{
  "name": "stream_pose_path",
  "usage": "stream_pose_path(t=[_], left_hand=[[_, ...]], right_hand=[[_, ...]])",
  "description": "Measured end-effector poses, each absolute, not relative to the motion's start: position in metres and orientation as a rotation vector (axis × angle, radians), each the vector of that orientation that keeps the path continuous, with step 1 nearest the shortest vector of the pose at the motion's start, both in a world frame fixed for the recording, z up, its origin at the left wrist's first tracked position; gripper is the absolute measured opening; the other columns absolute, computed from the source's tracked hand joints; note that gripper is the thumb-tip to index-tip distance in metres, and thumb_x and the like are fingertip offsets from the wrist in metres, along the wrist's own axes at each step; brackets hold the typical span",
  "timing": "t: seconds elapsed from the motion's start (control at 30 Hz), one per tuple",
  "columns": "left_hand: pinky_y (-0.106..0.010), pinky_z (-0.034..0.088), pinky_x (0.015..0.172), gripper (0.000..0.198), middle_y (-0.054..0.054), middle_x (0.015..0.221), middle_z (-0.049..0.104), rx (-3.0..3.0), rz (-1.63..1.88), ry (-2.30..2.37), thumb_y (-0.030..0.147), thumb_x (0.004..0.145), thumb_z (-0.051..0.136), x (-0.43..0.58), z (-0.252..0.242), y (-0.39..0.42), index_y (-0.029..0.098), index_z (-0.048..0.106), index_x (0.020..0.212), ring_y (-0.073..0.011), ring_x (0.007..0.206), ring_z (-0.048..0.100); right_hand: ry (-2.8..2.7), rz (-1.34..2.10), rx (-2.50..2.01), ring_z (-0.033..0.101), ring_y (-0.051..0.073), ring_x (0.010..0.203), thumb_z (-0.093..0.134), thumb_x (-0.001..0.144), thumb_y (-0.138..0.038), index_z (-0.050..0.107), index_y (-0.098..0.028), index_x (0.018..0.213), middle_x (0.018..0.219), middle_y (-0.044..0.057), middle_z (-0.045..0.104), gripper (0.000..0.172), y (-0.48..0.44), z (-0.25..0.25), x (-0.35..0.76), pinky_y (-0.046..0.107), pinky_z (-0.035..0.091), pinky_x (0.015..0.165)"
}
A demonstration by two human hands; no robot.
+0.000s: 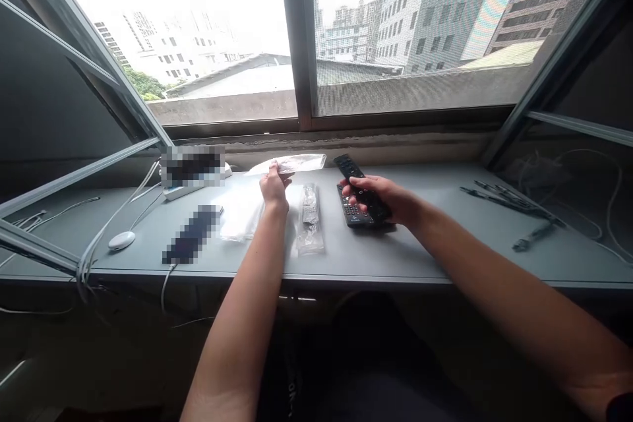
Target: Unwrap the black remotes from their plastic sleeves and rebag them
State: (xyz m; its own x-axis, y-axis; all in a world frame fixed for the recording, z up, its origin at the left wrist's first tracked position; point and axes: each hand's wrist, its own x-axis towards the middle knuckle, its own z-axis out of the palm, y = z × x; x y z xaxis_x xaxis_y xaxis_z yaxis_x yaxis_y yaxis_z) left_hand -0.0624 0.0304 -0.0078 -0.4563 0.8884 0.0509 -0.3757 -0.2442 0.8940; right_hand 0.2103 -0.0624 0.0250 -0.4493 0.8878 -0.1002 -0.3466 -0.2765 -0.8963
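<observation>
1. the left hand [275, 190] pinches a clear bag [304, 163], raised above the desk [420, 257].
2. the right hand [383, 192] is wrapped around a black remote [347, 167], held tilted over another remote [352, 213] on the desk.
3. a long packet [310, 216] lies between the arms.
4. more bags [240, 216] lie left of it.

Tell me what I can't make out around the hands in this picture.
All in the head view:
Held remote: the right hand covers some buttons; labels are too small to read.
Lower remote: partly hidden by the held remote and right hand.
Clear bag in the left hand: glare obscures any contents.
Wrapped item: creased, shiny plastic hides details.
Dark flat thing on the left: pixel blocks cover it.
</observation>
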Motion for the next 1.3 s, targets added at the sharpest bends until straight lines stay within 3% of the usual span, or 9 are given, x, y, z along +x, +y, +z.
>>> stream_pose_path(t=[0.13, 0.2, 0.37, 0.53, 0.83, 1.03, 1.2, 1.3], left_hand=[[-0.024, 0.053, 0.066, 0.041, -0.003, 0.082, 0.071, 0.822, 1.726, 1.021, 0.054, 0.083, 0.087, -0.057, -0.009, 0.026, 0.017, 0.073, 0.094, -0.0127, 0.072, 0.067], [-0.025, 0.054, 0.069, 0.041, -0.003, 0.083, 0.072, 0.967, 1.627, 0.943, 0.054, 0.081, 0.090, -0.051, -0.010, 0.022, 0.017, 0.076, 0.094, -0.0126, 0.072, 0.066], [-0.030, 0.058, 0.083, 0.049, -0.008, 0.094, 0.080, 1.211, 1.386, 0.747, 0.060, 0.082, 0.091, -0.041, -0.009, 0.008, 0.015, 0.083, 0.099, -0.0187, 0.085, 0.073], [-0.031, 0.058, 0.087, 0.048, -0.010, 0.098, 0.082, 1.228, 1.278, 0.733, 0.058, 0.083, 0.091, -0.039, -0.010, 0.005, 0.013, 0.084, 0.101, -0.0205, 0.088, 0.076], [-0.032, 0.062, 0.087, 0.023, -0.017, 0.101, 0.084, 0.766, 1.452, 0.843, 0.025, 0.095, 0.073, -0.049, -0.007, 0.022, 0.008, 0.077, 0.109, -0.0251, 0.099, 0.081], [-0.033, 0.064, 0.087, 0.028, -0.018, 0.104, 0.084, 0.706, 1.436, 0.865, 0.031, 0.101, 0.068, -0.048, -0.008, 0.023, 0.008, 0.074, 0.116, -0.0265, 0.100, 0.081], [-0.030, 0.062, 0.082, 0.032, -0.014, 0.104, 0.083, 0.772, 1.366, 0.848, 0.042, 0.099, 0.073, -0.049, -0.009, 0.020, 0.013, 0.075, 0.114, -0.0215, 0.091, 0.080], [-0.027, 0.061, 0.082, 0.031, -0.011, 0.106, 0.082, 0.899, 1.249, 0.813, 0.033, 0.087, 0.087, -0.049, -0.008, 0.015, 0.015, 0.075, 0.110, -0.0167, 0.085, 0.077]], right_hand=[[-0.988, 1.755, -0.765, 0.082, 0.021, 0.096, 0.065, 0.109, -0.021, 0.075, -0.017, 0.118, 0.127, 0.015, 0.079, 0.014, -0.059, 0.024, 0.210, 0.017, 0.061, 0.048], [-1.021, 1.754, -0.754, 0.084, 0.025, 0.103, 0.068, 0.108, -0.024, 0.075, -0.018, 0.126, 0.128, 0.015, 0.079, 0.020, -0.060, 0.024, 0.211, 0.017, 0.060, 0.047], [-1.284, 1.836, -0.824, 0.086, 0.025, 0.083, 0.080, 0.102, -0.032, 0.077, -0.020, 0.135, 0.121, 0.016, 0.083, 0.036, -0.065, 0.024, 0.214, 0.021, 0.060, 0.046], [-1.528, 1.899, -0.744, 0.087, 0.030, 0.093, 0.089, 0.095, -0.038, 0.081, -0.020, 0.129, 0.144, 0.019, 0.077, 0.039, -0.070, 0.020, 0.211, 0.023, 0.062, 0.049], [-1.711, 1.976, -0.717, 0.086, 0.033, 0.104, 0.089, 0.095, -0.040, 0.081, -0.017, 0.130, 0.155, 0.021, 0.069, 0.042, -0.076, 0.023, 0.212, 0.022, 0.063, 0.052], [-1.779, 2.050, -0.691, 0.085, 0.036, 0.109, 0.090, 0.093, -0.039, 0.078, -0.016, 0.134, 0.163, 0.022, 0.062, 0.048, -0.078, 0.026, 0.212, 0.025, 0.067, 0.056], [-1.695, 1.936, -0.737, 0.084, 0.035, 0.111, 0.091, 0.093, -0.040, 0.079, -0.018, 0.134, 0.159, 0.021, 0.066, 0.048, -0.079, 0.025, 0.210, 0.023, 0.065, 0.054], [-1.622, 1.869, -0.757, 0.083, 0.034, 0.116, 0.089, 0.095, -0.040, 0.077, -0.020, 0.137, 0.149, 0.020, 0.074, 0.048, -0.077, 0.025, 0.210, 0.022, 0.064, 0.054]])
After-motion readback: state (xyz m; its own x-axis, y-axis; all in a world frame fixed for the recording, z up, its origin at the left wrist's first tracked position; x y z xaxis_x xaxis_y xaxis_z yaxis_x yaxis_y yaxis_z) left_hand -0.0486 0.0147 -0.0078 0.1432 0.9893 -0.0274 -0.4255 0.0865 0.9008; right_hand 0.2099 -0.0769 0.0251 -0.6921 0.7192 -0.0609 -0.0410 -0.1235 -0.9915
